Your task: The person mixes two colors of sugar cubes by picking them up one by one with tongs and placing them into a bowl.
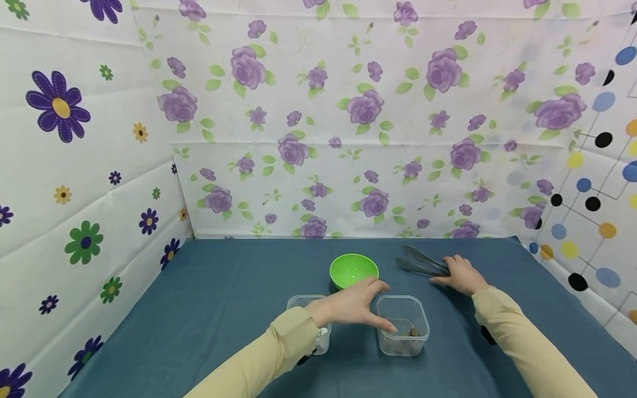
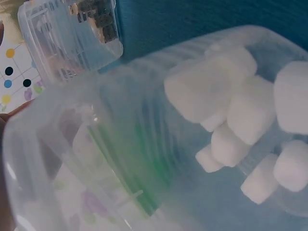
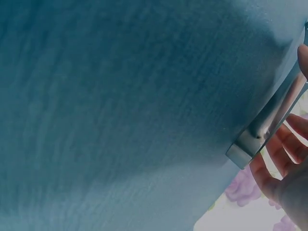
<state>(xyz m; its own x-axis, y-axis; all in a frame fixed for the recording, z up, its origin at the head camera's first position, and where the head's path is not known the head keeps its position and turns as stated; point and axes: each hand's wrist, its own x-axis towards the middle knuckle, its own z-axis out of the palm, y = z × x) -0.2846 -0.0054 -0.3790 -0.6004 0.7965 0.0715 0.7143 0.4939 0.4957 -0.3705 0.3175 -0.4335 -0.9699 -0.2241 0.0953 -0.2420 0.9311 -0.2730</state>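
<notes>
My left hand (image 1: pixel 352 303) is spread above two clear plastic tubs, thumb and fingers apart. Its thumb is over the left rim of the right tub (image 1: pixel 420 315), which holds a few brown chunks (image 2: pixel 101 21). Below the wrist, partly hidden, stands the left tub (image 1: pixel 324 344) with several soft-looking white pieces (image 2: pixel 252 108). At the right, the right hand (image 1: pixel 464 275) reaches around the handle end of metal tongs (image 1: pixel 417 264) lying on the cloth. In the right wrist view, thumb and loosely bent fingers flank the tongs (image 3: pixel 269 115); no firm grip shows.
A bright green bowl (image 1: pixel 352 268) stands behind the left hand, between the tubs' far sides. Blue cloth (image 1: pixel 239 309) covers the table. Flower-patterned sheets (image 1: pixel 318 138) hang at the back and left; a dotted one hangs right.
</notes>
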